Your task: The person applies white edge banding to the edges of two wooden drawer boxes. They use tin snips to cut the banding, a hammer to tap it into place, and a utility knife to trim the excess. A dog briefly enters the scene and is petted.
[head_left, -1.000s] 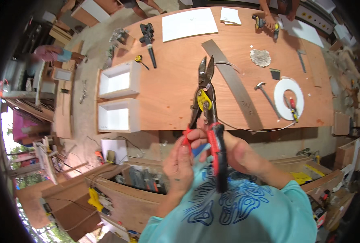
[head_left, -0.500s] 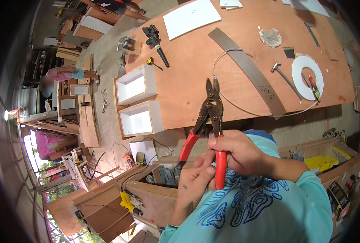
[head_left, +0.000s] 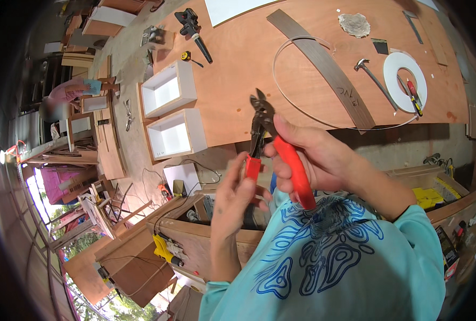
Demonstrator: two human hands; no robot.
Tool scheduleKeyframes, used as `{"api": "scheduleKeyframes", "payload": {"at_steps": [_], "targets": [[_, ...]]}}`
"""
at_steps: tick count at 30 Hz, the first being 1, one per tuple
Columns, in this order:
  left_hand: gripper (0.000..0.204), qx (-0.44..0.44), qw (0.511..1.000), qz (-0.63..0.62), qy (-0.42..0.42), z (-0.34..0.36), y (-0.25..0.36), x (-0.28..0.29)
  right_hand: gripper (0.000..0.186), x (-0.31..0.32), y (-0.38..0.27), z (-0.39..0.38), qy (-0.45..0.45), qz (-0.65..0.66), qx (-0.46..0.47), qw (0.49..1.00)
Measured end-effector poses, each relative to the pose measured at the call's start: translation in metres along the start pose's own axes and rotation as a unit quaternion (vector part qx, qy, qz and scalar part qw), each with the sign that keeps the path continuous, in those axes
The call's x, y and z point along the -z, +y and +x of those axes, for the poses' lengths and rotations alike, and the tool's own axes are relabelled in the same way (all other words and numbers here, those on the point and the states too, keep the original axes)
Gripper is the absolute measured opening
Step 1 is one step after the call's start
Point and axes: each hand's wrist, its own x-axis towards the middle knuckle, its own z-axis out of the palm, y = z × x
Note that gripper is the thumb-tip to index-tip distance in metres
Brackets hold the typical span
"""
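In front of my chest is a pair of tin snips with dark metal jaws and red grips, its tips pointing away from me toward the table. My right hand wraps round the right-hand grip, thumb along the top near the pivot. With its fingers and thumb, my left hand pinches the other grip. The handles stand apart, and the jaws look slightly parted with nothing between them. Beyond the snips, a thin pale strip curves over the table and a grey-brown board.
On the wooden worktable lie a claw hammer, a white ring, a red-handled tool, a tape measure and a black blower. Two white boxes stand at its left edge. A person bends at far left.
The snips have tilted and turned, their jaws drawing nearer together. My right hand has shifted up its grip; my left hand now holds the left grip. The view has moved slightly.
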Motion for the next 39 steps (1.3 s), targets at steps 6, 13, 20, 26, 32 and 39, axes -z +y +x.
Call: {"api": "scheduleKeyframes", "payload": {"at_steps": [6, 13, 20, 26, 32, 39], "targets": [[0.043, 0.215, 0.949, -0.189, -0.133, 0.009, 0.006, 0.004, 0.069, 0.028, -0.038, -0.019, 0.085, -0.430, 0.089, 0.894], [0.039, 0.243, 0.942, -0.169, -0.157, 0.009, 0.006, 0.001, 0.034, 0.297, -0.052, -0.067, 0.433, -0.827, 0.124, 0.336], [0.048, 0.194, 0.965, -0.020, -0.178, 0.032, -0.037, 0.020, 0.028, 0.508, 0.040, -0.172, 0.576, -0.457, -0.134, 0.664], [0.026, -0.017, 0.932, 0.361, -0.032, 0.035, -0.117, 0.035, 0.031, 0.507, 0.012, -0.186, 0.603, -0.606, -0.178, 0.487], [0.026, 0.013, 0.933, 0.355, 0.064, 0.049, -0.070, -0.005, 0.030, 0.507, -0.140, -0.140, 0.634, -0.655, 0.147, 0.383], [0.023, 0.024, 0.903, 0.423, 0.065, 0.064, -0.028, -0.036, 0.037, 0.616, -0.293, -0.115, 0.634, -0.705, 0.216, 0.234]]}}
